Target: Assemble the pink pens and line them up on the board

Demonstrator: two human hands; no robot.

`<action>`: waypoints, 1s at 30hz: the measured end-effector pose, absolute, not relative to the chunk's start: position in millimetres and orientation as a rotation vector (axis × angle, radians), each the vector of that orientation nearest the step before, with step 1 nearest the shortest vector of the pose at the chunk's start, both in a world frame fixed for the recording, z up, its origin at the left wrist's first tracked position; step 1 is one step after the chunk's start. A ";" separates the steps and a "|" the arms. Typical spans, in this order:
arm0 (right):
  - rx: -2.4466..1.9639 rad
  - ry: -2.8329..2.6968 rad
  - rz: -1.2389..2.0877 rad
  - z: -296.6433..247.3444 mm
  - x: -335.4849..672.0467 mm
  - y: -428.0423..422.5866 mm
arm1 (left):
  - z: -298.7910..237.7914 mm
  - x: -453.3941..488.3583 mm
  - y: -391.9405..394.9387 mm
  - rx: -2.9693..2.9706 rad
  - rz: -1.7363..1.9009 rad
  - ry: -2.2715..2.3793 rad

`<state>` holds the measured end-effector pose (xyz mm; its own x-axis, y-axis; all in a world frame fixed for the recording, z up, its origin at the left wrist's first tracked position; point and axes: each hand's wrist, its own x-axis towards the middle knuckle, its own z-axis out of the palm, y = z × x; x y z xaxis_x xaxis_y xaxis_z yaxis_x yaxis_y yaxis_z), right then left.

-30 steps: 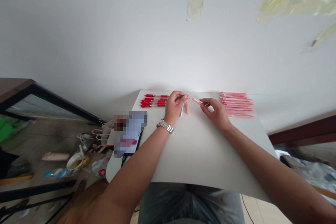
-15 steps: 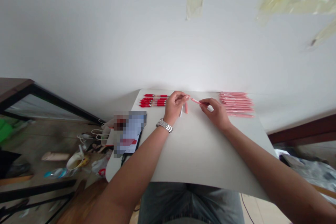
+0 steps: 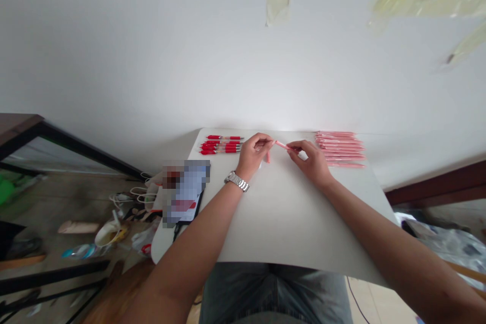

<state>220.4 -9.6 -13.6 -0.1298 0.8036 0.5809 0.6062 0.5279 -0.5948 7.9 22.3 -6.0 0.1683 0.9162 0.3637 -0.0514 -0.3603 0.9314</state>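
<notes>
Over the back of the white table [image 3: 281,217], my two hands meet at a slim pink pen [image 3: 281,145]. My right hand [image 3: 312,161] pinches its right end between thumb and fingers. At its left end the closed fingertips of my left hand [image 3: 252,157] touch it; any small part between them is too small to make out. Beneath my left hand lie a short pink tube-like piece [image 3: 268,157] and a white piece, both partly hidden. Several red pens [image 3: 220,146] lie in a group left of my left hand. A stack of slim pink pens [image 3: 339,149] lies beyond my right hand.
A phone [image 3: 190,192] with a blurred-out screen lies at the table's left edge with a cable. The wall [image 3: 243,61] rises right behind the table. On the floor at left are a cup [image 3: 108,233], a bottle [image 3: 81,251] and cables.
The small gap between my left fingertips and the pink pen has closed; they now touch. My right hand keeps its grip. The view has shifted slightly.
</notes>
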 end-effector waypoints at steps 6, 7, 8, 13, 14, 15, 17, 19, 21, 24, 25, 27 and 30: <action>-1.163 -1.830 0.270 -12.7 220.3 -10.0 | -3.4 6.9 21.3 1.553 1.330 0.856; -1.167 -1.832 0.270 -12.6 220.3 -10.1 | -3.1 6.9 21.3 1.555 1.328 0.857; -1.171 -1.836 0.269 -12.4 220.2 -10.2 | -2.9 6.8 21.4 1.556 1.325 0.860; -1.173 -1.855 0.253 -12.2 219.6 -10.9 | -3.1 6.9 21.3 1.558 1.316 0.869; -1.172 -1.854 0.251 -12.2 219.6 -11.1 | -3.4 6.8 21.3 1.561 1.318 0.870; -1.172 -1.853 0.250 -12.2 219.7 -11.2 | -3.7 6.8 21.4 1.565 1.319 0.870; -1.167 -1.851 0.250 -12.1 220.0 -11.1 | -4.3 6.4 21.5 1.575 1.321 0.869; -1.162 -1.851 0.252 -12.1 220.4 -10.7 | -4.6 6.0 21.6 1.588 1.319 0.871; -1.160 -1.852 0.257 -12.4 220.7 -10.3 | -4.6 5.5 21.7 1.594 1.323 0.876; -1.162 -1.852 0.260 -13.0 220.8 -9.8 | -4.4 5.2 21.5 1.594 1.337 0.890; -1.166 -1.852 0.260 -13.2 220.8 -9.8 | -4.4 5.2 21.4 1.591 1.340 0.892; -1.174 -1.853 0.259 -13.6 220.6 -9.6 | -4.3 5.4 21.2 1.576 1.337 0.888; -1.175 -1.854 0.257 -14.2 220.6 -9.2 | -4.3 5.4 20.8 1.551 1.315 0.851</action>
<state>220.6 -9.2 -14.2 -0.1450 0.8056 0.5745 0.6185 0.5270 -0.5828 5.4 20.8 -4.3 0.1962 0.9131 0.3575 -0.0482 -0.3552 0.9336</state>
